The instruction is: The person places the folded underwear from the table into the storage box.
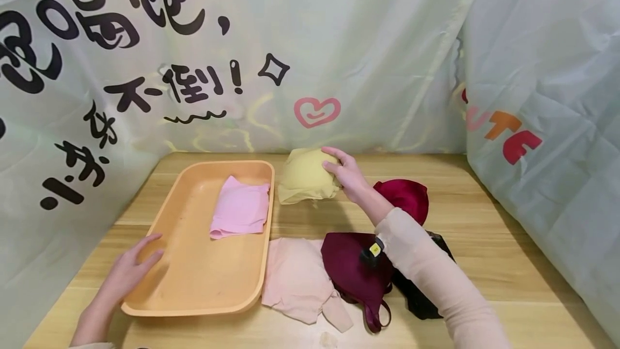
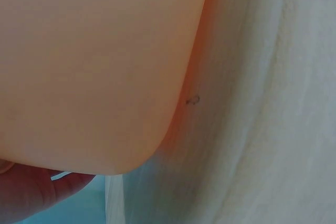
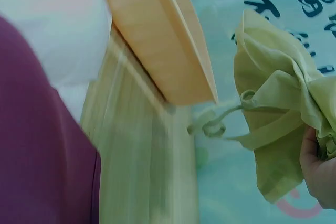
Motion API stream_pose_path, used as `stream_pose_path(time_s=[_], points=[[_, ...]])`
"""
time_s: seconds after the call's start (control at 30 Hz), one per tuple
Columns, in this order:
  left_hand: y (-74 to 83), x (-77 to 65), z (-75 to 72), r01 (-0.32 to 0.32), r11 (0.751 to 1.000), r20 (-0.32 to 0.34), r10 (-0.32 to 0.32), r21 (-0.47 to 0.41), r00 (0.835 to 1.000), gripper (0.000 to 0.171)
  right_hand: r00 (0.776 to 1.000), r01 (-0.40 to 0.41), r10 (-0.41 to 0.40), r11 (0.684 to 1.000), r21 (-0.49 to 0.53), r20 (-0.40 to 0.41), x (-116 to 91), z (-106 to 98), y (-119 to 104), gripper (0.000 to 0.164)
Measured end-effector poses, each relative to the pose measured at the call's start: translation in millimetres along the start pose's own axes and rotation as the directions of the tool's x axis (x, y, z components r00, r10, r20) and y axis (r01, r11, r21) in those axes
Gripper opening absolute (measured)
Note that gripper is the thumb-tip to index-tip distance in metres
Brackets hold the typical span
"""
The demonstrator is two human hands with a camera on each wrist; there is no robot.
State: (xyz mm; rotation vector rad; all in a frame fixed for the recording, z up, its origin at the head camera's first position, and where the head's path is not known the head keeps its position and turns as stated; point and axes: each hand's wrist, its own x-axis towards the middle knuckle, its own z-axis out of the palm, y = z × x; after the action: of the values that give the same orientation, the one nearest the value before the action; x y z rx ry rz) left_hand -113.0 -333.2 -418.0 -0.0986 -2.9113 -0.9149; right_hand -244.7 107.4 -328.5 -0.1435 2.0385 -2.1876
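Note:
My right hand (image 1: 346, 172) grips a pale yellow bra (image 1: 305, 175) and holds it up off the table, right of the tray. In the right wrist view, the yellow bra (image 3: 278, 93) hangs with its straps loose, and only part of the hand (image 3: 320, 174) shows. At the left rim of an orange tray (image 1: 194, 284) is my left hand (image 1: 127, 273), its fingers extended loosely over the edge. The left wrist view shows the tray's wall (image 2: 94, 77) hiding much of that hand (image 2: 37, 192). A folded pink garment (image 1: 240, 208) lies inside the tray.
Right of the tray lie a light pink bra (image 1: 295, 276) and a dark maroon bra (image 1: 356, 263). A red bra (image 1: 407, 198) and a black garment (image 1: 418, 298) are partly behind my right arm. Printed cloth (image 1: 378, 69) hangs around the wooden table (image 1: 508, 268).

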Motion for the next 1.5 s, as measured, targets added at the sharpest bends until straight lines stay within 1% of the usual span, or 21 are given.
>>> stream_pose_path(time_s=[0.1, 0.27, 0.47, 0.6, 0.7, 0.83, 1.03, 1.13, 1.33, 1.4, 1.5], points=[[0.3, -0.6, 0.7, 0.003, 1.000, 0.000, -0.003, -0.002, 1.000, 0.046, 1.000, 0.007, -0.007, 1.000, 0.000, 0.007, 1, 10, 0, 0.044], [-0.4, -0.2, 0.9, -0.004, 1.000, -0.002, 0.004, 0.005, 1.000, 0.046, 1.000, -0.004, 0.003, 1.000, 0.027, 0.016, 6, 26, 2, 0.045], [-2.2, 0.0, 1.4, -0.030, 1.000, -0.028, 0.030, -0.004, 0.999, 0.043, 1.000, -0.005, 0.004, 0.999, 0.037, 0.031, 11, 43, 7, 0.045], [-3.7, -2.1, 0.1, -0.023, 1.000, -0.030, 0.023, -0.010, 0.999, 0.042, 0.999, -0.008, 0.005, 0.999, 0.052, 0.046, 14, 55, 13, 0.045], [-4.1, -2.9, -1.6, -0.009, 1.000, -0.015, 0.009, -0.010, 1.000, 0.044, 0.999, 0.001, -0.003, 0.999, 0.049, 0.049, 16, 63, 15, 0.045], [-2.8, -0.5, -2.9, -0.005, 1.000, -0.007, 0.005, -0.025, 1.000, 0.046, 0.998, 0.017, -0.019, 0.999, 0.042, 0.054, 19, 72, 14, 0.045], [-0.1, 3.4, -4.1, 0.001, 0.999, 0.022, 0.000, -0.043, 1.000, 0.048, 0.998, 0.021, -0.023, 0.999, 0.048, 0.052, 24, 81, 17, 0.046], [0.0, 4.1, -3.2, -0.007, 0.999, 0.012, 0.008, -0.038, 1.000, 0.047, 0.999, 0.013, -0.015, 0.999, 0.047, 0.042, 26, 83, 21, 0.046], [-0.7, 4.5, -1.4, -0.016, 0.999, -0.005, 0.016, -0.027, 1.000, 0.045, 0.998, -0.040, 0.037, 0.998, 0.056, 0.054, 28, 86, 31, 0.048], [-1.2, 4.0, -1.4, -0.010, 1.000, 0.002, 0.011, -0.028, 1.000, 0.045, 0.997, -0.056, 0.053, 0.997, 0.055, 0.063, 28, 87, 34, 0.048], [-0.9, 3.8, -1.9, -0.001, 1.000, 0.015, 0.001, -0.028, 1.000, 0.046, 0.996, -0.056, 0.052, 0.997, 0.055, 0.072, 28, 91, 35, 0.049]])
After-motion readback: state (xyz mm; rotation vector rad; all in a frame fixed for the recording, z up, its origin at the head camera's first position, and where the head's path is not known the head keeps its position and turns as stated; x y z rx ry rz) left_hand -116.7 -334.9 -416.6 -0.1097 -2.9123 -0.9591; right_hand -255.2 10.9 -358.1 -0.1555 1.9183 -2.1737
